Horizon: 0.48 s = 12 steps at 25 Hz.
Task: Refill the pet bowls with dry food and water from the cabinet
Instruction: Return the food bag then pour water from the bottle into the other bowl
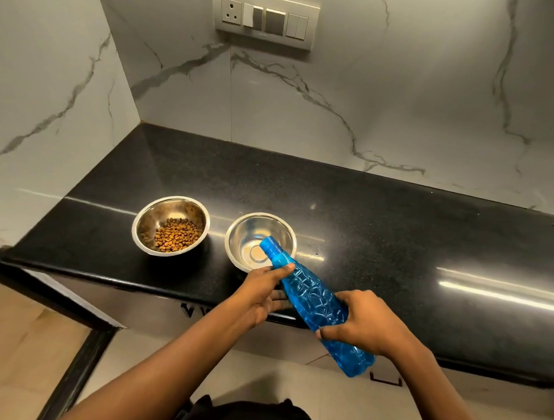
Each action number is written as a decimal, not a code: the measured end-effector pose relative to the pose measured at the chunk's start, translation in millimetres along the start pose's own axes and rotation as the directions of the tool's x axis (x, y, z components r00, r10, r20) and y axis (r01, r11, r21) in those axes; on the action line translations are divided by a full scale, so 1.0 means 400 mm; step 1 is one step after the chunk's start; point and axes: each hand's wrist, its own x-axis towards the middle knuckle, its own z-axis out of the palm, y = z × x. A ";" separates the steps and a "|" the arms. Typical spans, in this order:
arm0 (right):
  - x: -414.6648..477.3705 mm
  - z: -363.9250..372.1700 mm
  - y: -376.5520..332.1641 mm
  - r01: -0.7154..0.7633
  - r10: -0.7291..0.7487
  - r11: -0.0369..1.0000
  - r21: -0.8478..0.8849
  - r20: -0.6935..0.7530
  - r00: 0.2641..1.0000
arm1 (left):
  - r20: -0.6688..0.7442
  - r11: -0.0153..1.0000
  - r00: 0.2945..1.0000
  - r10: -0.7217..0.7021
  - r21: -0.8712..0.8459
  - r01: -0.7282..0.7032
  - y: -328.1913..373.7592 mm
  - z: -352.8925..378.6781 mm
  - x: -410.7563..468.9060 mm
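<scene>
Two steel bowls stand on the black countertop point(380, 220). The left bowl point(148, 217) holds brown dry kibble point(178, 234). The right bowl point(252, 227) looks dry inside. A blue textured plastic bottle point(316, 303) is tilted with its capped top over the right bowl's near rim. My right hand point(356, 330) grips the bottle's lower body. My left hand point(262, 291) holds the bottle at its neck, just below the blue cap point(269, 245).
White marble-patterned walls enclose the counter at the back and left. A switch panel with a socket point(265, 17) is on the back wall. Below the counter edge are pale cabinet fronts and a tiled floor with a dark border point(72, 369).
</scene>
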 end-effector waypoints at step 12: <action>0.009 -0.033 0.004 0.007 -0.003 0.997 -0.075 0.042 0.999 | 0.045 0.998 0.998 -0.046 -0.029 0.047 -0.002 -0.001 0.003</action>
